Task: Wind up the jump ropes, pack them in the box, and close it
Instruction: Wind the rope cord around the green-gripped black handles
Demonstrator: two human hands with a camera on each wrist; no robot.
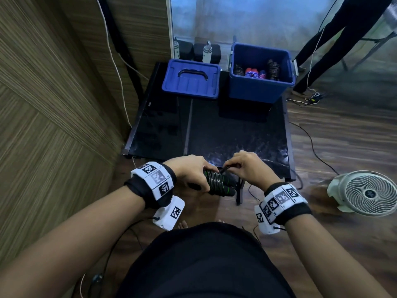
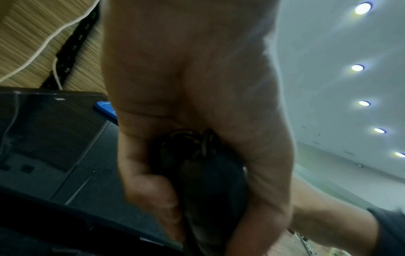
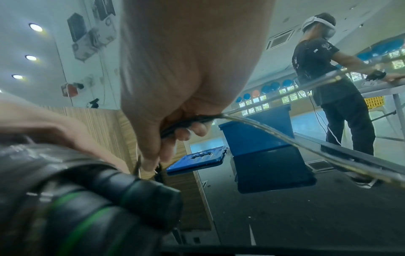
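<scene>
Left hand (image 1: 189, 172) wrapped around the paired black-and-green handles (image 1: 223, 187) of a jump rope (image 1: 213, 179), fingers curled under them, thumb over the top, coils of clear cord wound around the handles just beyond the knuckles. Right hand (image 1: 250, 166) just beside it, fingers bent, thumb and forefinger pinching the loose end of the cord (image 3: 258, 126) right above the coils; from that pinch, free cord trailing off to the right. Both hands held above the near edge of the black table (image 1: 214, 134), not resting on it. Well beyond the fingertips, at the table's far side: open blue box (image 1: 261, 84) ahead of the right hand, wound ropes (image 1: 256, 73) already inside; blue lid (image 1: 191, 80) lying flat beside it, ahead of the left hand. White fan (image 1: 368, 193) on the floor, right of the right wrist.
</scene>
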